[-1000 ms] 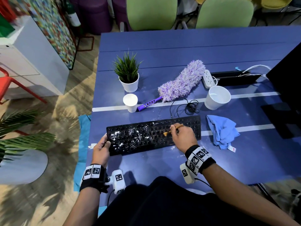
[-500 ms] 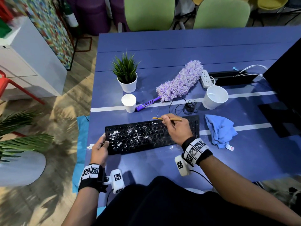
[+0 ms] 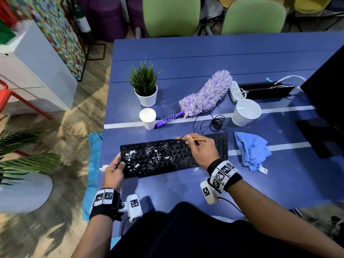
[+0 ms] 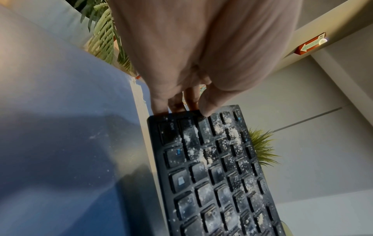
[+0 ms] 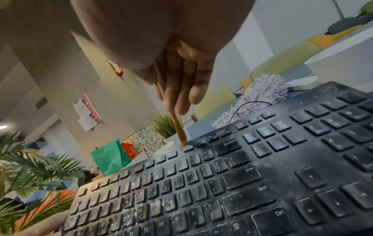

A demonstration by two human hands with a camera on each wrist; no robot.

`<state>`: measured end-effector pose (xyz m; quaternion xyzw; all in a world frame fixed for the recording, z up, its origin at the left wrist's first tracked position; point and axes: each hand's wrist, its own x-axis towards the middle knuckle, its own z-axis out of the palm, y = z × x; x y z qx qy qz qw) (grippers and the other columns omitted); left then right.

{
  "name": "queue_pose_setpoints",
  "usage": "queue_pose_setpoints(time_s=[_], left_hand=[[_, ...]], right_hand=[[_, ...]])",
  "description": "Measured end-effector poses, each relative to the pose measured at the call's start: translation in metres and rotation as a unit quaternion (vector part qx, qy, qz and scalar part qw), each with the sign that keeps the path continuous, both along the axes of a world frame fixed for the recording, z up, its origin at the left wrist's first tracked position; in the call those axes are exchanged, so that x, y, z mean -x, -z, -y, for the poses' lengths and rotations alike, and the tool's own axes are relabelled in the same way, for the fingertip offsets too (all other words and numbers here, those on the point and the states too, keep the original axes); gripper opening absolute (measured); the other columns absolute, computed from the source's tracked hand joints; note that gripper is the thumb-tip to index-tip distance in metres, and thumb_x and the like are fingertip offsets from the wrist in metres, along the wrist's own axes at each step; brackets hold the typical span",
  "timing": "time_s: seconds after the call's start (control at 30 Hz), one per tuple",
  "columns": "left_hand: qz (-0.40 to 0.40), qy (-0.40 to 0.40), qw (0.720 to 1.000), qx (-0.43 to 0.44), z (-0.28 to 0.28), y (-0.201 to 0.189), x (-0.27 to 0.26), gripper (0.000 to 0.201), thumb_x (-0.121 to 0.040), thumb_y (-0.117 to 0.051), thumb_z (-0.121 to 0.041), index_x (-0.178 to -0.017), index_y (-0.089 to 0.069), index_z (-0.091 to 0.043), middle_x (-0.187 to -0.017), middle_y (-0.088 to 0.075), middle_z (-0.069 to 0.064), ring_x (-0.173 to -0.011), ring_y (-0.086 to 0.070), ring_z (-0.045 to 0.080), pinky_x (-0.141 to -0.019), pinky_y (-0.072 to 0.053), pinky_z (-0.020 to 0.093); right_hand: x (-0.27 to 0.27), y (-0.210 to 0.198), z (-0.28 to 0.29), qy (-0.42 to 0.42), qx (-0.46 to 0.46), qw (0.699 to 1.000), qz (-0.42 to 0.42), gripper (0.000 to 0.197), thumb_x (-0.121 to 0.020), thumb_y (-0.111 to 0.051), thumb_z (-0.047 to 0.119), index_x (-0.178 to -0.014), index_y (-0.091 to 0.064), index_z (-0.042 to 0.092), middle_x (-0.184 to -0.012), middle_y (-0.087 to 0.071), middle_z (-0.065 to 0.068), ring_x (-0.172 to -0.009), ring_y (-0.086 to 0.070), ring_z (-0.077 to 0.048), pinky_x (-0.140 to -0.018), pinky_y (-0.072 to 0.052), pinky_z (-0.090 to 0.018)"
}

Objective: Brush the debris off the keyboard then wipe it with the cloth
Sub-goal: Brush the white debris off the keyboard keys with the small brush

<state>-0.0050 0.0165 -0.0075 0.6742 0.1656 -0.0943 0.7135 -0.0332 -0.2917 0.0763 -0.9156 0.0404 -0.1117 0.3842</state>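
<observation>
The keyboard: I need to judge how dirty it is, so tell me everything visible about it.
The keyboard is black, full-size, seemingly plastic, with a number pad, lying flat on the blue table. White crumbly debris is thickest on its left half; the right looks dusty. The left hand grips its left end; the right hand holds a thin brush at its far edge.

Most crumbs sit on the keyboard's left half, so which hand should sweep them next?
Right. The right hand already holds the brush at the keyboard top edge; the left hand grips its left end, steadying it.
</observation>
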Motion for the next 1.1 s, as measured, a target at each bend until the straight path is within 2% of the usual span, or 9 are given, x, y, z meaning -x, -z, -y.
queue_pose_setpoints(time_s=[0.1,0.23,0.33,0.43,0.6,0.7,0.83,0.97,1.1], left_hand=[[0.001,0.003,1.0,-0.005,-0.001,0.0,-0.001,0.045,-0.096,-0.038,0.013,-0.129,-0.058,-0.012,-0.124,-0.062,0.012,-0.115,-0.055,0.022,-0.115,-0.033,0.053],[0.005,0.012,1.0,-0.007,-0.003,0.002,-0.003,0.045,-0.097,-0.038,0.012,-0.13,-0.057,-0.01,-0.124,-0.063,0.013,-0.115,-0.055,0.022,-0.115,-0.032,0.054],[0.001,0.003,1.0,-0.002,-0.005,0.006,-0.002,0.045,-0.097,-0.039,0.013,-0.134,-0.054,-0.007,-0.131,-0.06,0.017,-0.119,-0.054,0.025,-0.116,-0.031,0.055],[0.008,0.007,1.0,0.004,-0.002,0.004,-0.001,0.046,-0.096,-0.037,0.015,-0.129,-0.056,-0.01,-0.121,-0.064,0.011,-0.117,-0.054,0.024,-0.115,-0.033,0.051],[0.012,0.008,1.0,0.006,0.0,0.002,0.0,0.045,-0.096,-0.037,0.015,-0.123,-0.059,-0.014,-0.104,-0.073,-0.01,-0.114,-0.055,0.023,-0.112,-0.037,0.048],[0.015,0.011,1.0,0.005,0.0,0.004,-0.003,0.044,-0.096,-0.036,0.014,-0.127,-0.057,-0.01,-0.119,-0.065,0.01,-0.116,-0.055,0.024,-0.114,-0.034,0.052],[0.014,0.0,1.0,0.006,-0.004,0.009,-0.005,0.045,-0.096,-0.038,0.014,-0.135,-0.054,-0.003,-0.13,-0.061,0.016,-0.119,-0.054,0.023,-0.116,-0.032,0.053],[0.019,0.007,1.0,0.008,-0.002,0.009,-0.004,0.045,-0.097,-0.037,0.014,-0.129,-0.057,-0.009,-0.11,-0.071,-0.001,-0.114,-0.056,0.023,-0.112,-0.037,0.047],[0.025,0.013,1.0,0.005,0.0,0.005,-0.001,0.045,-0.097,-0.037,0.014,-0.128,-0.058,-0.012,-0.107,-0.072,-0.009,-0.115,-0.056,0.021,-0.107,-0.042,0.037]], right_hand=[[-0.001,0.0,0.0,0.005,0.038,0.999,-0.031,0.031,-0.1,-0.045,0.033,-0.095,-0.071,0.016,-0.078,-0.074,-0.004,-0.074,-0.069,-0.021,-0.074,-0.055,-0.033],[-0.002,0.0,-0.003,0.019,0.026,0.999,-0.017,0.029,-0.1,-0.046,0.031,-0.095,-0.07,0.016,-0.08,-0.073,-0.003,-0.075,-0.067,-0.02,-0.073,-0.052,-0.029],[-0.004,0.003,-0.009,-0.029,0.003,0.998,-0.054,0.036,-0.097,-0.044,0.041,-0.092,-0.071,0.018,-0.076,-0.074,-0.003,-0.074,-0.07,-0.019,-0.074,-0.056,-0.036],[-0.006,0.003,-0.011,-0.041,-0.028,0.998,-0.045,0.041,-0.095,-0.041,0.046,-0.093,-0.071,0.019,-0.078,-0.074,-0.002,-0.076,-0.071,-0.018,-0.075,-0.056,-0.037],[-0.004,0.004,-0.01,-0.084,0.008,0.993,-0.089,0.028,-0.099,-0.049,0.033,-0.093,-0.072,0.019,-0.076,-0.074,0.001,-0.072,-0.069,-0.013,-0.077,-0.055,-0.033],[0.001,0.01,-0.002,-0.026,0.048,0.995,-0.079,0.033,-0.1,-0.042,0.038,-0.092,-0.068,0.02,-0.071,-0.072,-0.001,-0.067,-0.067,-0.018,-0.069,-0.055,-0.035],[0.008,0.01,0.007,0.045,0.092,0.992,-0.074,0.031,-0.1,-0.043,0.035,-0.09,-0.066,0.018,-0.064,-0.066,0.0,-0.06,-0.063,-0.02,-0.064,-0.054,-0.036],[0.015,0.006,0.0,-0.051,0.021,0.996,-0.076,0.026,-0.099,-0.048,0.034,-0.097,-0.071,0.022,-0.08,-0.074,0.002,-0.076,-0.069,-0.016,-0.074,-0.055,-0.032],[0.01,0.002,0.017,0.041,0.145,0.981,-0.125,0.034,-0.102,-0.038,0.034,-0.089,-0.063,0.016,-0.069,-0.064,-0.004,-0.069,-0.065,-0.026,-0.063,-0.048,-0.029]])
